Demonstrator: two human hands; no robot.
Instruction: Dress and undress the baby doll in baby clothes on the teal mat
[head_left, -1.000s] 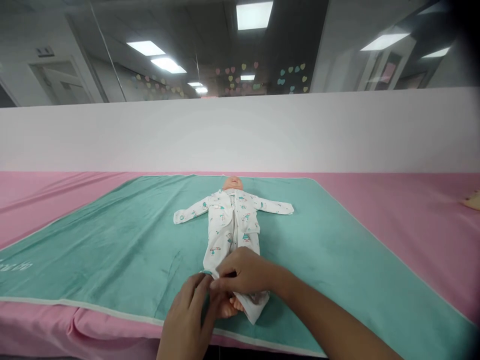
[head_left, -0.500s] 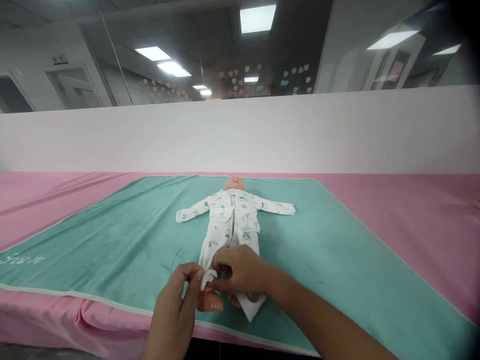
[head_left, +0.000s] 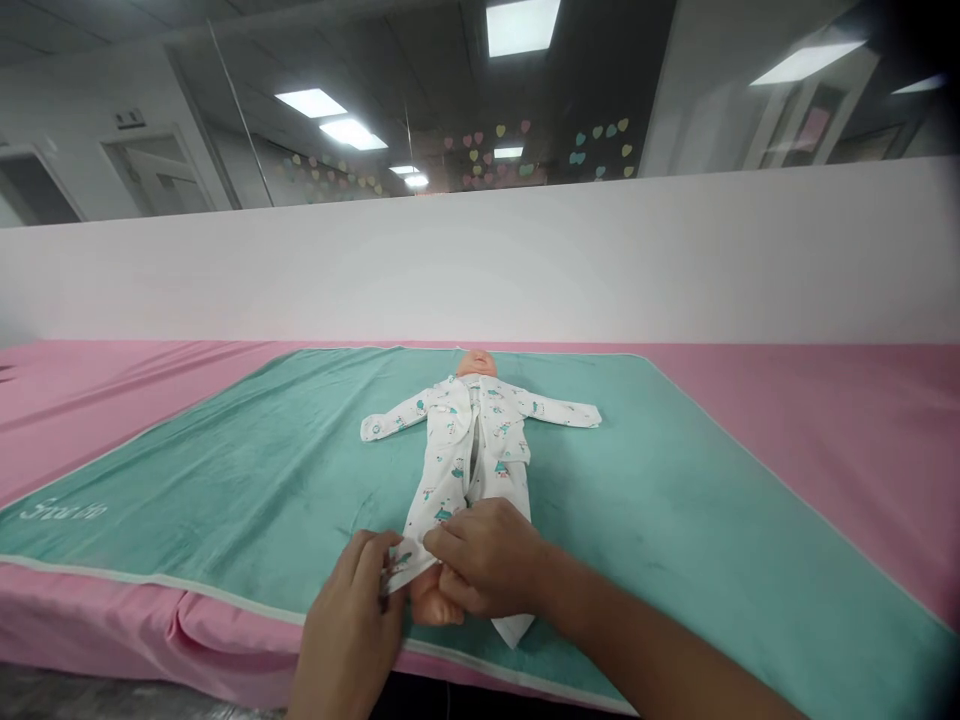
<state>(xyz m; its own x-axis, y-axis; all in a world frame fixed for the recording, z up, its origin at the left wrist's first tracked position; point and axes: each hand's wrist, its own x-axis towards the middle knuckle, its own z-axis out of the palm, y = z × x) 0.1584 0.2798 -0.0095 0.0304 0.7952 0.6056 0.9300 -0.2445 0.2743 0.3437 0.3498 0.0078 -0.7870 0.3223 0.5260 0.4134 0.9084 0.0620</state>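
A baby doll point(head_left: 478, 363) lies on its back on a green blanket, its head away from me and its arms out to the sides. It wears a white printed romper point(head_left: 450, 470). My left hand point(head_left: 349, 610) pinches the outer edge of the leg cuff on the left. From the other side, my right hand point(head_left: 491, 560) grips the same cuff. Below the cloth the doll's bare foot point(head_left: 435, 603) shows. The other trouser leg point(head_left: 514, 627) lies flat, partly hidden beneath my right hand.
The green blanket point(head_left: 660, 500) lies spread over a pink cover point(head_left: 847, 440), its white edge running along the table's front. Behind stands a low white wall point(head_left: 450, 270) with a reflecting glass panel point(head_left: 585, 80) above it.
The cuff on the left has been drawn down and straightened between my hands. My right hand's grip has moved slightly along it, and the foot below shows more fully than one second ago.
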